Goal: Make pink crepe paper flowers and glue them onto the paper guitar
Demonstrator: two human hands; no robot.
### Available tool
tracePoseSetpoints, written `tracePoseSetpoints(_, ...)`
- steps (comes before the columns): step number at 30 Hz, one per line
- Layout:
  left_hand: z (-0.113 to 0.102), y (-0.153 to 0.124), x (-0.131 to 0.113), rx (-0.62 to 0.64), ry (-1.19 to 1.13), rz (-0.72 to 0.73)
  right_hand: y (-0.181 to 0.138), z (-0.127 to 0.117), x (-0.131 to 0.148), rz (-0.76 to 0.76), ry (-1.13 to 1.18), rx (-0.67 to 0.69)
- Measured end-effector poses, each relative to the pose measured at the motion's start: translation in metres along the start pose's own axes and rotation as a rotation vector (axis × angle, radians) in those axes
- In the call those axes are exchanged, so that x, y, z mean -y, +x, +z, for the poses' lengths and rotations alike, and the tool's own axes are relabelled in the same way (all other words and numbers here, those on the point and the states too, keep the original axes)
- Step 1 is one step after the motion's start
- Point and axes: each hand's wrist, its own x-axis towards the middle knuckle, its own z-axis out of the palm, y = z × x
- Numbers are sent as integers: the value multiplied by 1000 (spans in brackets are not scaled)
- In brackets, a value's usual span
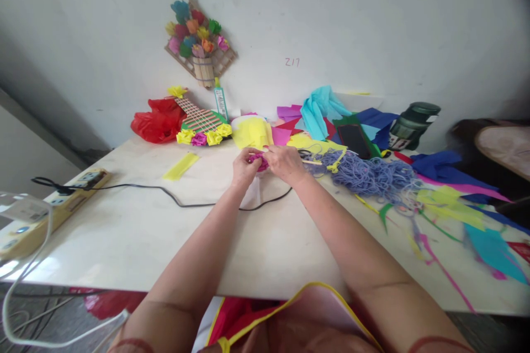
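A small crumpled magenta paper flower (262, 164) is pinched between both my hands, above the middle of the table. My left hand (244, 166) grips its left side with closed fingers. On the other side, my right hand (286, 164) has its fingers closed on the flower and covers part of it. Just below the hands is a pale translucent piece (252, 194), too unclear to name. Yellow crepe paper (252, 132) lies behind them, and a folded yellow paper strip (181, 166) rests to the left. A guitar-shaped craft (202, 122) edged with paper flowers leans at the back.
A black cable (161, 186) crosses the table from the power strip (77, 198). Tangled purple-blue string (372, 175), paper scraps (451, 205), a dark phone (353, 140) and a green bottle (412, 126) occupy the right. A glue tube (221, 100) stands against the wall behind.
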Motion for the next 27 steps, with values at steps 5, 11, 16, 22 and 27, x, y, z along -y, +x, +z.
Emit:
tracePoseSetpoints(5, 1, 0, -1, 6, -2, -47, 0, -1, 0, -30, -7, 30)
tracePoseSetpoints(11, 1, 1, 2, 16, -10, -65, -1, 1, -2, -73, -11, 25)
tracePoseSetpoints(16, 0, 4, 6, -5, 14, -34, -1, 2, -3, -30, 12, 2)
tracePoseSetpoints(22, -2, 3, 6, -73, 172, 130, 1, 0, -1, 75, 113, -15)
tracePoseSetpoints(27, -1, -3, -1, -92, 279, 239, 3, 0, 1, 148, 157, 1)
